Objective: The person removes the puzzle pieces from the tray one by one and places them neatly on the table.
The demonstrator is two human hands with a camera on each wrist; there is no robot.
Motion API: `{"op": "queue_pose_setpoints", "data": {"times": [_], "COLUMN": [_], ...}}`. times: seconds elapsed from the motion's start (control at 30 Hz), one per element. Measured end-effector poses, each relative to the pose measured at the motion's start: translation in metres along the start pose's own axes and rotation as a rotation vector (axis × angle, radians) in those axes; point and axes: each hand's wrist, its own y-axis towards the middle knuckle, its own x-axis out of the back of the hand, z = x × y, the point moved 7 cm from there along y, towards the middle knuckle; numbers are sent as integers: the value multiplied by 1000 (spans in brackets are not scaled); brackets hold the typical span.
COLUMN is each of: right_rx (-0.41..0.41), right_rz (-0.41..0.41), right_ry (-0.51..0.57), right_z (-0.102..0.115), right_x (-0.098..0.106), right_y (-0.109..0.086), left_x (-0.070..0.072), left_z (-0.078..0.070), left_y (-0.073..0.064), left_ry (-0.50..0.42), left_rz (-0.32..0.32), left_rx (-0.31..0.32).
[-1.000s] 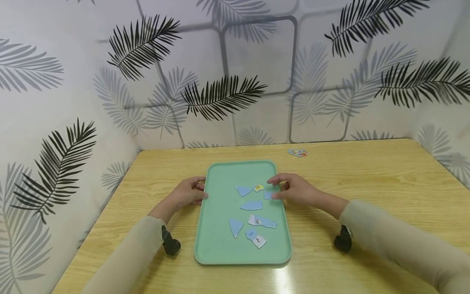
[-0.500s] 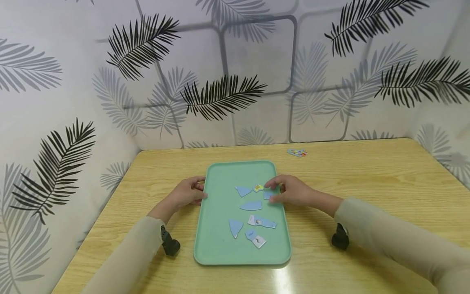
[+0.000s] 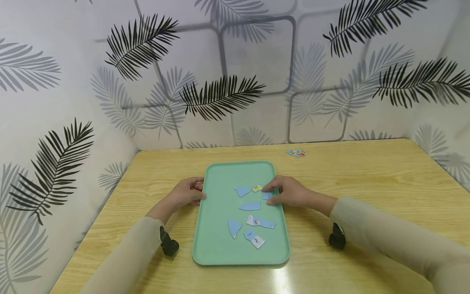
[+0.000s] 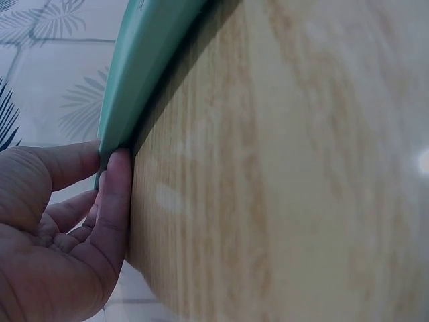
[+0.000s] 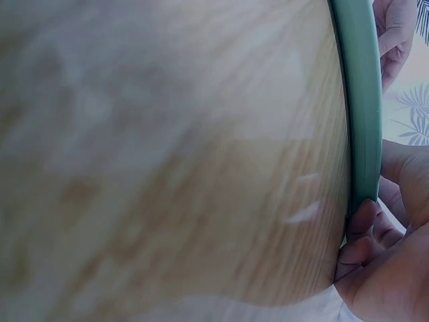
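Observation:
On the wooden table lies a green tray (image 3: pixel 214 249) bearing several flat cardboard-like puzzle pieces, mostly light blue. My left hand (image 3: pixel 183 194) grips the tray's left rim, thumb on top and fingers against its outer side, as the left wrist view shows. Over the right rim reaches my right hand (image 3: pixel 291 192), its thumb and forefinger spread on either side of a small blue piece (image 3: pixel 266 196). The forefinger is close to a yellow piece (image 3: pixel 256 188); whether it touches is unclear. In the right wrist view, other fingers (image 5: pixel 362 220) bend beside the tray's outer wall.
Lower on the tray lie a blue-and-white piece (image 3: pixel 261 221), another one (image 3: pixel 254 238), and plain blue pieces such as a pointed one (image 3: pixel 234 228). A colourful piece (image 3: pixel 295 152) lies near the table's back edge, before a leaf-patterned wall (image 3: pixel 205 61).
My right hand has shifted slightly left, further over the tray, towards the yellow piece and the small blue one. My left hand keeps its hold on the rim.

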Motion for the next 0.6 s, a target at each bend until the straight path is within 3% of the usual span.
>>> {"op": "queue_pose_setpoints", "data": {"times": [0.6], "right_rx": [-7], "right_rz": [31], "right_ry": [-20], "right_z": [-1], "right_x": [0], "right_y": [0], "left_x": [-1], "left_z": [-2], "left_y": [-1], "left_ry": [16], "left_rz": [0], "left_rx": [3]}}
